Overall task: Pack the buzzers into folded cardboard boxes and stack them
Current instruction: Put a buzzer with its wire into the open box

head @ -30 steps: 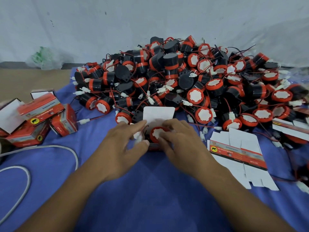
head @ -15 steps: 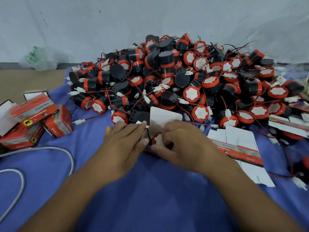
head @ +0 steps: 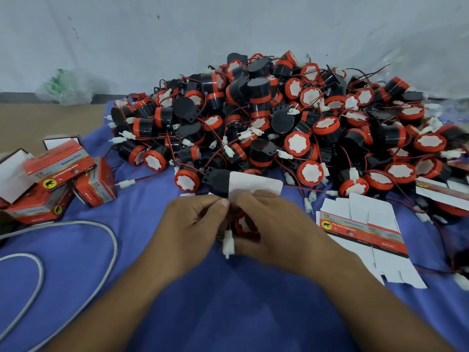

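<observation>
Both hands met at the centre of the blue cloth (head: 228,313). The left hand (head: 193,229) had its grip clenched on the left wall of a small cardboard box (head: 256,182), thumb and forefinger pinching it. The right hand (head: 281,232) curled round the box's right side. The box's white lid flap stood open toward 12 o'clock. A red-faced buzzer (head: 244,224) sat in the mouth of the box, mostly hidden by fingers, and its white connector (head: 227,243) hung out at 6 o'clock between the thumbs. The step in hand looked like seating the buzzer and stowing its lead. To do that well, the connector and wire should be coiled in beside the buzzer body first. The left grip would keep the walls square, and only then would the flap fold down, so no wire got caught in the crease. The heap of loose buzzers (head: 291,123) lay from 12 to 2 o'clock, a flat box blank (head: 365,232) at 3 o'clock, and the packed boxes (head: 55,179) at 9 o'clock.
</observation>
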Motion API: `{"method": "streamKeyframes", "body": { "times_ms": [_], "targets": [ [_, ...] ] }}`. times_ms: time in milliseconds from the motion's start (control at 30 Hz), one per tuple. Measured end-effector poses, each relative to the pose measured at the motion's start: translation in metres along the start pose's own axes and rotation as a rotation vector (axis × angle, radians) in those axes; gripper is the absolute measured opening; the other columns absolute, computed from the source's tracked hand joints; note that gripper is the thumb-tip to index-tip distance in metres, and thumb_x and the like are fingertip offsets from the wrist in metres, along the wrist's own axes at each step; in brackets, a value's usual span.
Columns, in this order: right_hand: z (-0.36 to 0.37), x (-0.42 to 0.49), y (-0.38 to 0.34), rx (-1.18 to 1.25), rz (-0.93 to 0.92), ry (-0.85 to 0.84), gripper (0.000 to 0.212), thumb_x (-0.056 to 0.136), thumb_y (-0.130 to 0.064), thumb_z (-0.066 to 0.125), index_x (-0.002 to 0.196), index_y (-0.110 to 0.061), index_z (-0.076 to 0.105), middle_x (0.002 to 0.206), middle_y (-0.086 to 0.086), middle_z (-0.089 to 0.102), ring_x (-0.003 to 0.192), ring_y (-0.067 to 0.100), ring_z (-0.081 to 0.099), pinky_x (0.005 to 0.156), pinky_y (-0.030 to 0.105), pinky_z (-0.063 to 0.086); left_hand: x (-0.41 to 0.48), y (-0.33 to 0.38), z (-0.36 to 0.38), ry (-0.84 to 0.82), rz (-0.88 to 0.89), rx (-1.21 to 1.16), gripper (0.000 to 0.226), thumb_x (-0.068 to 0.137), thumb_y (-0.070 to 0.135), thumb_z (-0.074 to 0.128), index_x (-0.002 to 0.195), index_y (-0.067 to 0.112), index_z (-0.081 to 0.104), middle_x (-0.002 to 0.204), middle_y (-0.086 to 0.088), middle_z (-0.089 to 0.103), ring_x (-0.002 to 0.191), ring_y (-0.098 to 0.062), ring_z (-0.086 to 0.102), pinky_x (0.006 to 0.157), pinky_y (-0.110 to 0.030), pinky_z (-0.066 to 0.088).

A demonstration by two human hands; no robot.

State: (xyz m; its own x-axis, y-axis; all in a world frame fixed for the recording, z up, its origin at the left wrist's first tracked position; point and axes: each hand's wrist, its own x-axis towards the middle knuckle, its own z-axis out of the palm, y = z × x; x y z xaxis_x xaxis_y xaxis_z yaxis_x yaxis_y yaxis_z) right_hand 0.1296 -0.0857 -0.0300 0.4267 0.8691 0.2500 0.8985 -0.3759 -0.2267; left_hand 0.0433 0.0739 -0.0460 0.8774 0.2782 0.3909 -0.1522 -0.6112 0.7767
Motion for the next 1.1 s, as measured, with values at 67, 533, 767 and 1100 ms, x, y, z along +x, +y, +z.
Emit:
{"method": "streamKeyframes", "body": {
  "times_ms": [67,533,767,1100],
  "targets": [
    [0.002,0.000,0.000,0.041,0.002,0.042,0.042,0.090,-0.053,0.054,0.105,-0.014,0.059,0.094,-0.005,0.061,0.083,0.014,0.045,0.069,0.037,0.045,0.000,0.000,-0.001,-0.084,0.005,0.032,0.051,0.092,0.043,0.043,0.078,0.001,0.069,0.062,-0.006,0.058,0.056,-0.015,0.049,0.055,-0.033,0.043],
    [0.008,-0.001,0.004,0.127,0.017,-0.018,0.039,0.087,-0.044,0.070,0.119,-0.026,0.057,0.116,-0.010,0.055,0.111,0.012,0.045,0.089,0.038,0.048,0.001,-0.007,0.000,0.012,0.045,0.310,0.018,0.090,0.011,0.068,0.096,0.025,0.078,0.086,0.010,0.062,0.080,-0.006,0.057,0.067,-0.018,0.045],
    [0.004,0.001,0.004,0.032,0.017,-0.063,0.061,0.080,-0.068,0.065,0.119,-0.021,0.059,0.118,-0.007,0.056,0.109,0.015,0.046,0.089,0.040,0.047,0.011,0.011,-0.033,-0.257,-0.122,-0.071,0.043,0.089,0.020,0.071,0.081,0.063,0.070,0.078,0.017,0.075,0.067,0.000,0.066,0.060,-0.010,0.050],
    [0.005,-0.001,-0.005,0.306,0.082,0.198,0.041,0.096,-0.054,0.042,0.109,-0.016,0.051,0.084,-0.004,0.065,0.076,0.020,0.060,0.063,0.045,0.051,0.003,-0.001,-0.008,-0.184,0.076,0.155,0.033,0.086,0.021,0.060,0.103,0.046,0.072,0.095,0.013,0.065,0.086,-0.004,0.063,0.071,-0.020,0.052]
  ]
}}
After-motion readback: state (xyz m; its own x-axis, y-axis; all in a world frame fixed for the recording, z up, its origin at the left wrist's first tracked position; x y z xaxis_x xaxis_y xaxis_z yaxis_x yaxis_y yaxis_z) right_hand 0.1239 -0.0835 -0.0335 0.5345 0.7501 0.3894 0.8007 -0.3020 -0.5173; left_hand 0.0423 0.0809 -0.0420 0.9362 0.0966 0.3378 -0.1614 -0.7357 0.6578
